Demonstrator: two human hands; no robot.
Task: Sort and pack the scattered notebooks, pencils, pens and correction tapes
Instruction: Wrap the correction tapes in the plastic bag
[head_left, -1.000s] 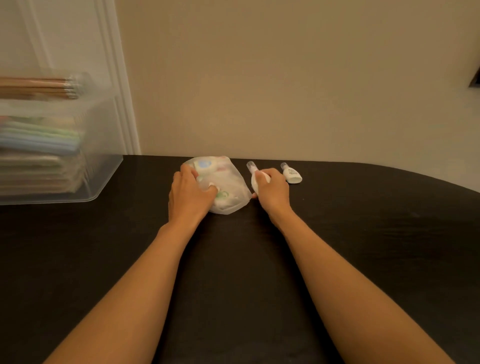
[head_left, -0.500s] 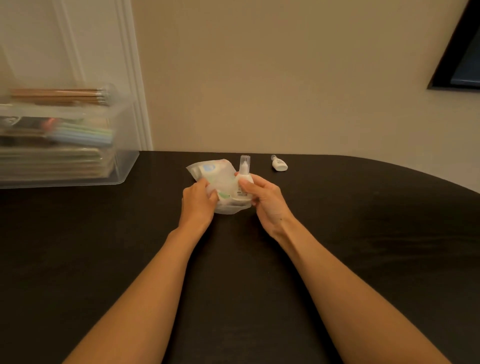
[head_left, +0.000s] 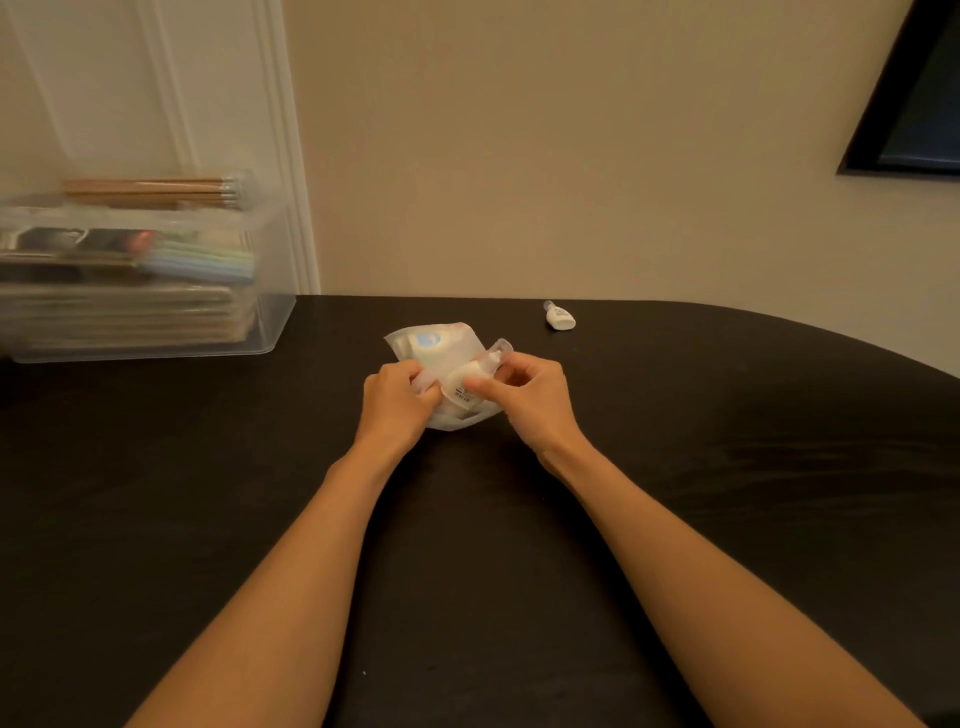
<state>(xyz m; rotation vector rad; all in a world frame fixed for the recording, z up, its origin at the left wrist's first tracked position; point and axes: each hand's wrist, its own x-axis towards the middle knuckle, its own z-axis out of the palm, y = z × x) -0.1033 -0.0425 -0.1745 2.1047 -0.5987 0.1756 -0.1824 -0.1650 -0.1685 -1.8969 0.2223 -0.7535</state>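
Note:
A translucent plastic pouch (head_left: 426, 345) with correction tapes inside lies on the black table (head_left: 727, 467) in the middle. My left hand (head_left: 397, 402) grips the pouch's near left edge. My right hand (head_left: 530, 397) pinches a white correction tape (head_left: 467, 382) with a clear cap, holding it tilted at the pouch's mouth. Whether it is partly inside the pouch I cannot tell. A second white correction tape (head_left: 560, 317) lies alone near the table's far edge.
A clear plastic box (head_left: 270, 322) stands at the far left, holding stacked notebooks (head_left: 130, 317) and pens, with a bundle of pencils (head_left: 150, 189) on top. A wall runs behind the table. A dark frame (head_left: 914, 114) hangs at upper right.
My right hand picked the correction tape off the table, carried it left to the pouch and tipped it from upright to slanted at the mouth. My left hand shifted to the pouch's edge.

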